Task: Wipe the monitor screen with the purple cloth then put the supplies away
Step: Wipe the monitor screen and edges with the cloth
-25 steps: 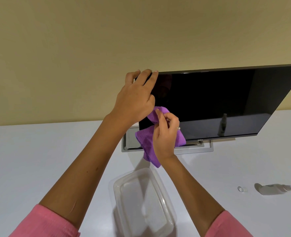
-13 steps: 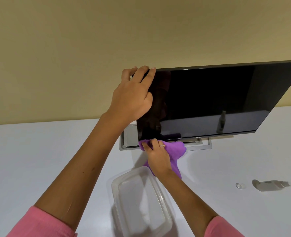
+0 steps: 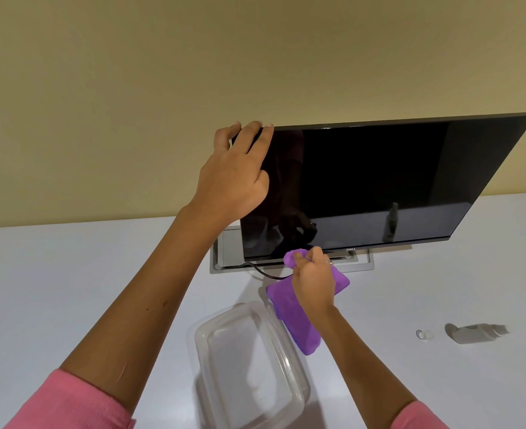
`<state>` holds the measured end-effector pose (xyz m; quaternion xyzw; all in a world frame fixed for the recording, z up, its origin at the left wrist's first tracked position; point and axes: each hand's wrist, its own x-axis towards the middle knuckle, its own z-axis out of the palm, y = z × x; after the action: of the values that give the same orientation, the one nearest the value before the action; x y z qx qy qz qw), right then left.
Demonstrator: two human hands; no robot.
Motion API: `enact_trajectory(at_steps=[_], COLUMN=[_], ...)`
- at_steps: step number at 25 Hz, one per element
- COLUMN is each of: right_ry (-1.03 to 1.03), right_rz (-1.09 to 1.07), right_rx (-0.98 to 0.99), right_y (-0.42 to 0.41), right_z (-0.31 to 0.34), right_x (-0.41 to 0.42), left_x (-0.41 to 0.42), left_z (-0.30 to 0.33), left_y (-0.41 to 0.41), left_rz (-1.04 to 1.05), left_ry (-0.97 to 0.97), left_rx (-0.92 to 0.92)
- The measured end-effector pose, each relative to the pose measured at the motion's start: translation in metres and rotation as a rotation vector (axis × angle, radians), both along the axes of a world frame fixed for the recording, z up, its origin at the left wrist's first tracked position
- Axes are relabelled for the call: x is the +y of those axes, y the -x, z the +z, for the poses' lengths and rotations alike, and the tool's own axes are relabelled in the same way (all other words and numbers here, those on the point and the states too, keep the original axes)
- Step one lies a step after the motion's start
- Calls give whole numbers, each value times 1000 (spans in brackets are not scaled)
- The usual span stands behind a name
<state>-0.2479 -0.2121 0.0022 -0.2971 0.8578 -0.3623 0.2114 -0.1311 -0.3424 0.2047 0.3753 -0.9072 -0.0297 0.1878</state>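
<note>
1. My left hand (image 3: 235, 178) grips the monitor (image 3: 379, 181) at its top-left corner; the screen tilts back, long axis horizontal.
2. My right hand (image 3: 314, 280) pinches the purple cloth (image 3: 298, 323) at the monitor's bottom edge.
3. Bezel reads "DELL".

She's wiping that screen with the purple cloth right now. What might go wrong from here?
1. The left hand grips the monitor at its top corner with the screen tilted back; pressing harder might tip it or leave fingerprints.
2. The purple cloth hangs close to the black cable at the stand and could snag it.
3. The small clear cap lies loose beside the spray bottle; it may roll off.
</note>
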Motion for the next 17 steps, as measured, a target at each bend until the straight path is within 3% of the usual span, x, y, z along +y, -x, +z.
enact_trajectory(at_steps=[6,9,11,13,17], right_ry=[-204,-194,-65,164,378], right_rz=[435,469,356,109,-254], right_rx=[183,163,118,-31,108], right_y=[-44,-50,-42,-27,20], right_z=[-5,-4,-5,0,9], right_x=[-16,-13,-2,14,34], left_x=[1,1,1,1,2], left_z=[0,0,0,-1,-2], left_y=[-1,0,-1,0,0], left_rz=[2,-3,-4,-7,-9], left_ry=[-1,-13,-19,-26,-37], left_rx=[-4,-8,-1,12,31])
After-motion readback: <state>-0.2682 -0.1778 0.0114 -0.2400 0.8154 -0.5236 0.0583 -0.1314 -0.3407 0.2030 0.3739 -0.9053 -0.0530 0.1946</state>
